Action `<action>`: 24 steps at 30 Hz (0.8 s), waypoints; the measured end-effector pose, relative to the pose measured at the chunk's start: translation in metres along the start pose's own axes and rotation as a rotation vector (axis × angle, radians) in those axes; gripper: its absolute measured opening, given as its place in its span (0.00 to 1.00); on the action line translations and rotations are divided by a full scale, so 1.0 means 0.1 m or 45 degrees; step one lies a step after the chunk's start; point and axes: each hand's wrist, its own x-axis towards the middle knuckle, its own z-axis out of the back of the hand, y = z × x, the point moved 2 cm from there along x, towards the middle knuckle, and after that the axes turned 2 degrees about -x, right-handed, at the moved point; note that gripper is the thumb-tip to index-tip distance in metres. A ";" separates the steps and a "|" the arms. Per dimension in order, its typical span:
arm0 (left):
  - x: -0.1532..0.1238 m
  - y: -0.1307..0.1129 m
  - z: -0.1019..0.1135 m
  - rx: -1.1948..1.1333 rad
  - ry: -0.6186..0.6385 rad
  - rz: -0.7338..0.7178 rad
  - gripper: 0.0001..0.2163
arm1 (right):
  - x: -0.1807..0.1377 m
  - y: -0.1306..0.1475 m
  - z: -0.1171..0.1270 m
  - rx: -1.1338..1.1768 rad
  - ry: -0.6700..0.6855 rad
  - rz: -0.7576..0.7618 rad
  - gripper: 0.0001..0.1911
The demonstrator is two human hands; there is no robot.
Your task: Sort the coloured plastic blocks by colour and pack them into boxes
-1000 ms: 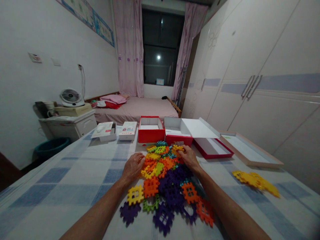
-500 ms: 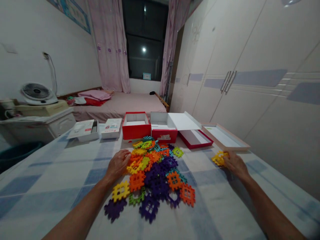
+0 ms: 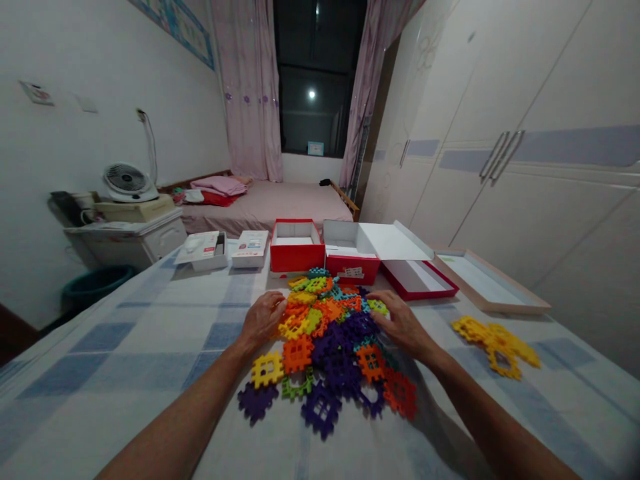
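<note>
A heap of flat interlocking plastic tiles (image 3: 327, 340) in purple, orange, yellow, green and teal lies on the checked tablecloth (image 3: 150, 347) in front of me. My left hand (image 3: 263, 319) rests on the heap's left edge, fingers curled over orange and yellow tiles. My right hand (image 3: 404, 325) lies on the heap's right side, fingers spread flat, nearest a green tile (image 3: 379, 307). A separate small group of yellow tiles (image 3: 495, 341) sits on the cloth to the right, apart from both hands.
Behind the heap stand an open red box (image 3: 297, 248), a second red box with its white lid flipped open (image 3: 367, 257), two small white boxes (image 3: 225, 248) and a shallow wooden-rimmed tray (image 3: 490, 290). Wardrobe doors stand at right, with a bed and fan beyond.
My right hand went out to the yellow tiles on the right and has come back to the heap's right side. The left hand stayed on the heap's left edge.
</note>
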 end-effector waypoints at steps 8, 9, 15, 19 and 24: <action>-0.01 -0.01 -0.02 -0.055 -0.025 0.045 0.14 | 0.69 0.65 -0.76 -0.218 0.216 0.285 0.19; 0.00 0.00 -0.02 -0.057 -0.032 0.044 0.13 | 0.74 0.69 -0.83 -0.282 0.222 0.280 0.18; -0.01 -0.01 -0.04 -0.081 -0.036 -0.010 0.11 | 0.74 0.77 -0.94 -0.547 0.136 0.217 0.08; -0.02 -0.02 -0.08 -0.086 -0.032 -0.070 0.12 | 0.67 0.71 -0.78 -0.580 -0.011 0.191 0.10; -0.02 0.00 -0.09 -0.075 -0.070 -0.052 0.13 | 0.90 0.70 -0.70 -0.512 0.080 0.016 0.13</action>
